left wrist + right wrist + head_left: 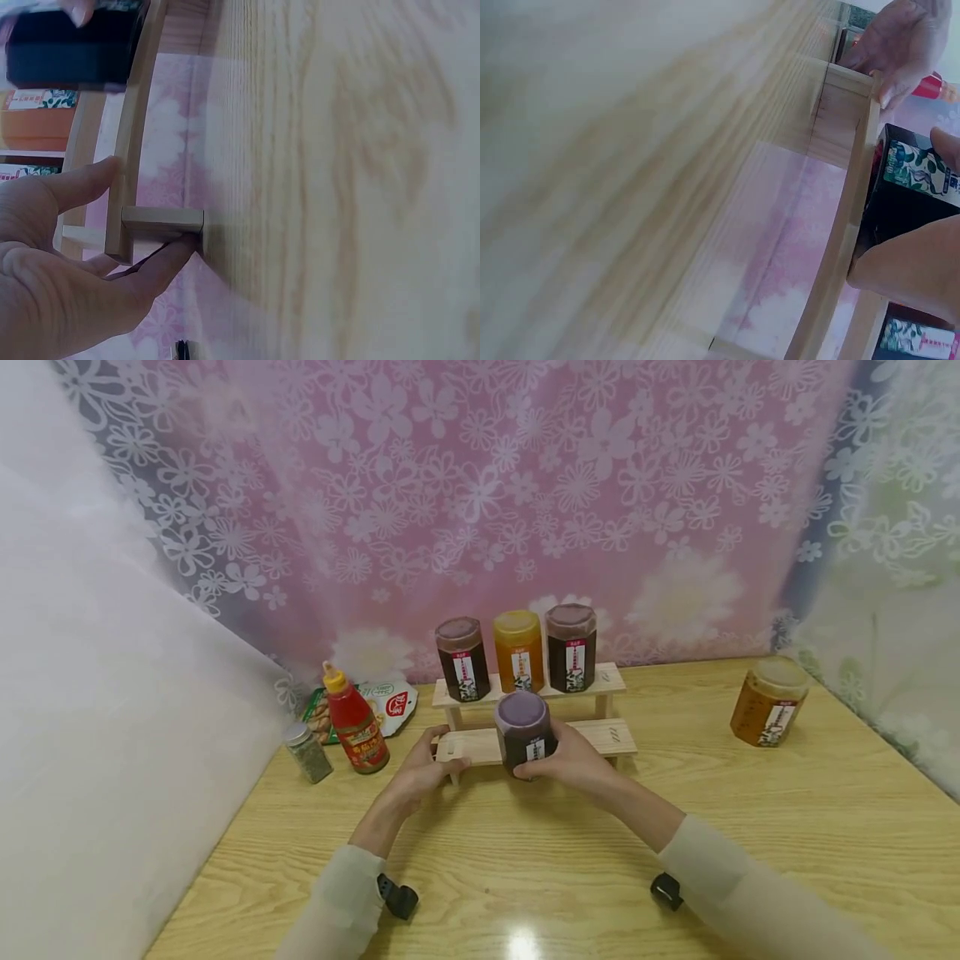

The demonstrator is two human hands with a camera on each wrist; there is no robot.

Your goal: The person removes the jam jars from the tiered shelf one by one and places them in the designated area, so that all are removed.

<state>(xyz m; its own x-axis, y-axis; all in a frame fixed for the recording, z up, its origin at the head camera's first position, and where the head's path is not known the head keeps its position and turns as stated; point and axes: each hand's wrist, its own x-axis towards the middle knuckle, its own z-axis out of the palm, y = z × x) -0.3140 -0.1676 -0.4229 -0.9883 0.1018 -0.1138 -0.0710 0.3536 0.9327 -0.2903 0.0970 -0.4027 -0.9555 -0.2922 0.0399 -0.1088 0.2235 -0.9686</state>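
My right hand grips a dark jar with a purple lid, thumb across its front. The jar is upright at the lower step of a two-step wooden rack; whether its base touches the board I cannot tell. At the rack's left end my left hand holds the lower step. The left wrist view shows that thumb on the board and fingers by the leg. On the upper step stand a dark jar, an orange jar with a yellow lid and another dark jar.
A red squeeze bottle with a yellow cap, a small shaker jar and food packets stand left of the rack. An amber jar is at the far right of the wooden table. Behind hangs a pink floral curtain.
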